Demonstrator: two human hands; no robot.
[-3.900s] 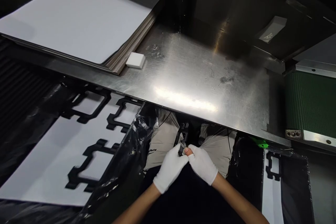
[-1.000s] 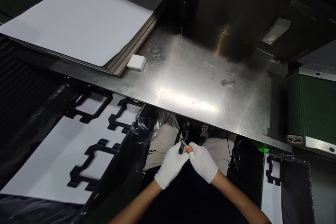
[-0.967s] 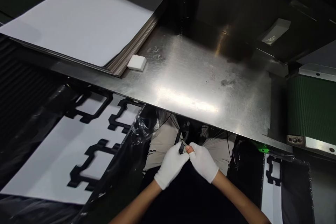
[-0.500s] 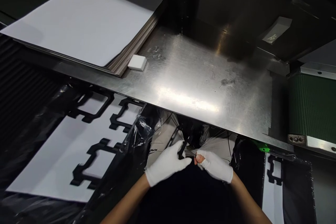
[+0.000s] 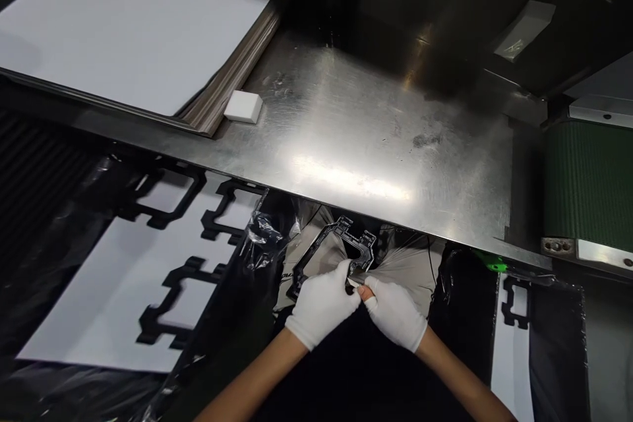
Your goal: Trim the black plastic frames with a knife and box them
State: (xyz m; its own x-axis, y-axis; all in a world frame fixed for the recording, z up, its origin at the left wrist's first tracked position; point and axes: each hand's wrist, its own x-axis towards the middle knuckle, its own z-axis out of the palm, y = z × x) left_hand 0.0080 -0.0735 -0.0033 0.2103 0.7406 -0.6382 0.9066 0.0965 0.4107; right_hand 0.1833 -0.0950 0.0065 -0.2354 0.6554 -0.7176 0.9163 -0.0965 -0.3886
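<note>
My left hand point(image 5: 324, 300), in a white glove, grips a black frame-shaped circuit board point(image 5: 363, 254) by its near side, above my lap. Fine white markings show on the board's face, and its middle is open. My right hand point(image 5: 395, 310), gloved with bare fingertips showing, is pinched closed close to the left fingers at the board's near edge. A small pale sliver shows between the two hands. What the right fingers hold is too small to make out.
A metal table point(image 5: 346, 138) lies ahead, bearing a tall stack of white sheets point(image 5: 148, 20) and a small white block point(image 5: 243, 107). More black frames point(image 5: 182, 297) lie on white paper at left. Another black frame point(image 5: 515, 303) is at right, below a green ridged block point(image 5: 588, 184).
The board has turned from edge-on so that its marked face shows. My hands have come together, the left shifting right and the right slightly left. The camera view has shifted a little.
</note>
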